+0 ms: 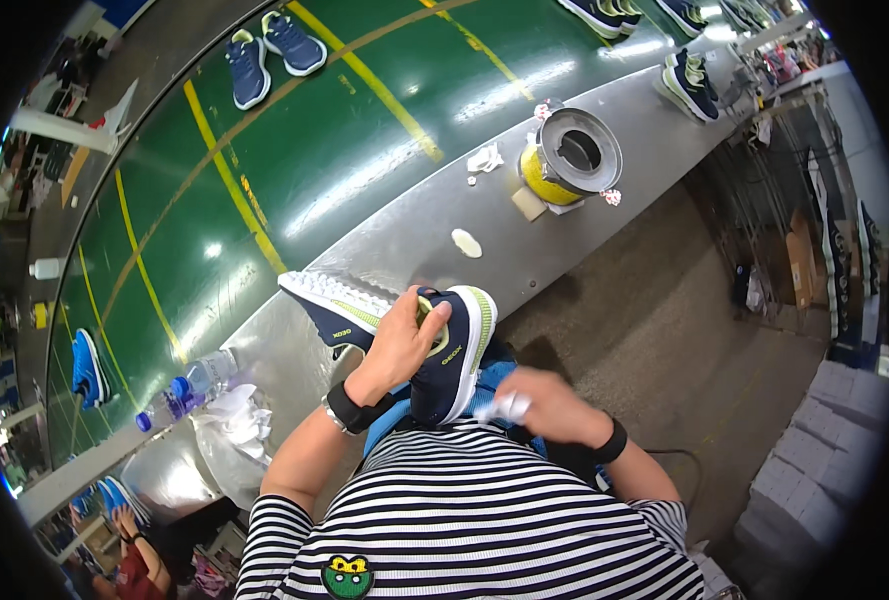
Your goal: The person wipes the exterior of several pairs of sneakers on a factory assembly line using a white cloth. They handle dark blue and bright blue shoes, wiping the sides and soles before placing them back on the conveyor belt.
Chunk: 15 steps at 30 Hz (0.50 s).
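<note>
Fingers of your left hand [396,345] are wrapped over the collar of the navy shoe [451,355], thumb going into the opening, so this hand is closed on the shoe and holds it up just above your lap, at the near edge of the counter [384,235]. Your right hand [549,405] is closed on a small white wad [504,405], a cloth or paper I think, close beside the heel of the shoe; if it touches the shoe, I cannot tell.

I judge the shoe as light, and one hand carries it well. The upper is soft fabric and gives under the fingers, while the white sole with the lime edge is more stiff. The collar or the sole edge are the good places to hold; the smooth side panel could slip.

A second navy shoe [332,305] lies on the counter, touching or almost touching the held one, with its white sole turned up. To your left, on the counter edge, lie a crumpled white cloth [236,418] and a plastic bottle with blue cap [186,388]. Further along stands a round metal container with yellow wrap [567,157], well apart, with small white scraps near it.

Open room is to your right, over the bare floor [664,310]. Behind the counter runs the green belt [344,140], carrying more shoes.
</note>
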### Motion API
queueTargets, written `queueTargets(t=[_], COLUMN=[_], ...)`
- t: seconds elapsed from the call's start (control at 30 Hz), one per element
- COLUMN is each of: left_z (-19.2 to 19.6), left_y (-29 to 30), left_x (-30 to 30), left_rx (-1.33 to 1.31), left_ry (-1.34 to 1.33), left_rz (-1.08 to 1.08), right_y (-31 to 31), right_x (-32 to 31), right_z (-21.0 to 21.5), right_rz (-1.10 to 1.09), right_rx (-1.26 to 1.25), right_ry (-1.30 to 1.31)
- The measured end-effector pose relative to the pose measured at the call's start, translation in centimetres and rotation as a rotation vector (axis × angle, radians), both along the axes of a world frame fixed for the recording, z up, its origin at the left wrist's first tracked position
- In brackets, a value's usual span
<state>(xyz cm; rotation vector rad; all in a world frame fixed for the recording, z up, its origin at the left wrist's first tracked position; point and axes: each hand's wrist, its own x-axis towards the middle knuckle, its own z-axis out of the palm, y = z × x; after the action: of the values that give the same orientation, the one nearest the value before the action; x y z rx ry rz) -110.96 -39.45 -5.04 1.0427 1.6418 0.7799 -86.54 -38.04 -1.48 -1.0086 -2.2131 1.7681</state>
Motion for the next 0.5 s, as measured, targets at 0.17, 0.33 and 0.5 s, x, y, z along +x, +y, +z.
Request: queueTargets(t=[0.17,0.33,0.5], left_z=[-0.3,-0.9,-0.1], left_y=[-0.3,-1.1,-1.0], left_x=[0.4,-2.1,-1.7], left_rx=[0.062,0.081,0.113], left_ry=[-0.014,-0.007,-0.061], left_rz=[-0.009,0.175,0.132], right_y=[4.0,-0.7,3.6], right_x=[-6.6,0.3,-5.1], right_z=[1.1,-1.8,4.0], right_rz=[-0.623,0.286,-0.556], right_rx=[0.398,0.077,0.220], right_ry=[0.128,-0.174,0.101])
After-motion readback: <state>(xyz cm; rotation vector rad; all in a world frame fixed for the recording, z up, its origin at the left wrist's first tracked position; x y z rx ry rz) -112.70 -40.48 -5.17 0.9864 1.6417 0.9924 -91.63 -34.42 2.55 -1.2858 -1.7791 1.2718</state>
